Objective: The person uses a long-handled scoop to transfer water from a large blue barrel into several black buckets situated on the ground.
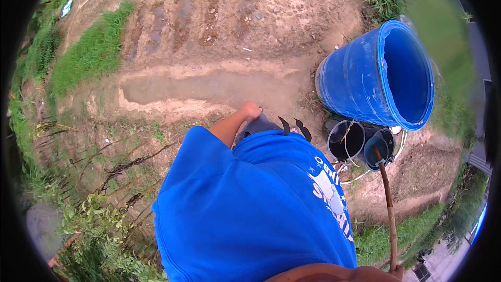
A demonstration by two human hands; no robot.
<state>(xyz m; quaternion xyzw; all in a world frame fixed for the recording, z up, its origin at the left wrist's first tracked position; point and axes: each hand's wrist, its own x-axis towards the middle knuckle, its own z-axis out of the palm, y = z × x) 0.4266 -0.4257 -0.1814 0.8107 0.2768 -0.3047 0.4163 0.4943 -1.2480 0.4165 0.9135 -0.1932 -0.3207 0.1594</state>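
My right hand (398, 271) grips the long wooden handle of a dipper (389, 209) at the lower right edge. The dipper's dark teal scoop is at the mouth of a black bucket (389, 133); whether it rests on it, I cannot tell. Just left of that stands another black bucket (338, 149), with a pale cord or pole across its mouth. My left hand (251, 110) is beside my dark grey shorts (258, 125), its fingers curled closed. What it holds, if anything, is hidden.
Behind the buckets stands a big blue barrel (349, 73), its mouth facing right. A muddy puddle trench (209, 87) and furrowed soil (209, 21) lie ahead. Staked plants (120, 169) grow at left, grass (91, 60) beyond. A paved strip (443, 263) shows lower right.
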